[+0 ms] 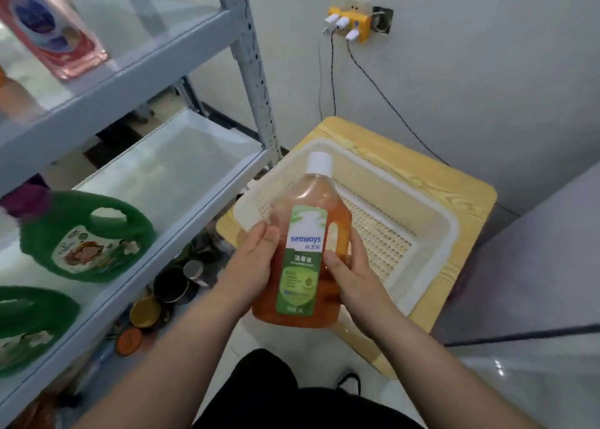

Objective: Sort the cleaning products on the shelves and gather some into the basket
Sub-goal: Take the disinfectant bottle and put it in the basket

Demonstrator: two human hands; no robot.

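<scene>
Left hand [259,259] and right hand [350,276] both grasp orange bottle [303,234] over white basket [431,253] on yellow table [454,188]. Green jugs [87,237] on shelf [181,182] at left; pink bottle [52,29] one tier up.

Both arms are bare along all the length that shows: the left forearm [181,357] enters from the lower left of the frame, the right forearm [431,360] from the lower right. On the right grip [352,276] the thumb nail is short and plain; the nails of the left grip [256,259] do not show clearly. At the lower centre of the frame there is a black garment [259,393], matt, with soft folds, too dark to tell more. Just right of it is a black shoe [350,384] with thin pale lines on top, laces or stripes.
</scene>
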